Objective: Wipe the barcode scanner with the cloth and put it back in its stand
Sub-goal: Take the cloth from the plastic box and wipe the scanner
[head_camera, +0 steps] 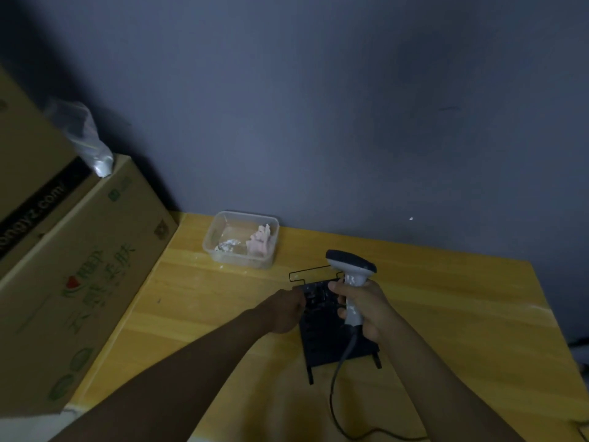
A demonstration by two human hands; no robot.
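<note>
My right hand [371, 309] grips the handle of the barcode scanner [350, 266], a grey handheld unit with a dark head, held upright above the black stand [322, 342]. Its grey cable [338, 387] trails down toward the table's near edge. My left hand [287, 309] rests against the left side of the stand, fingers curled on its upper edge. A thin black wire bracket [307, 272] sticks out behind the stand. A pink cloth [261, 244] lies in a clear plastic tub [223, 253] at the back of the table.
The yellow wooden table [462, 314] stands against a dark blue-grey wall. Stacked cardboard boxes [79, 266] crowd the left side, with a crumpled plastic bag [86, 141] on top. White crumpled material also lies in the tub.
</note>
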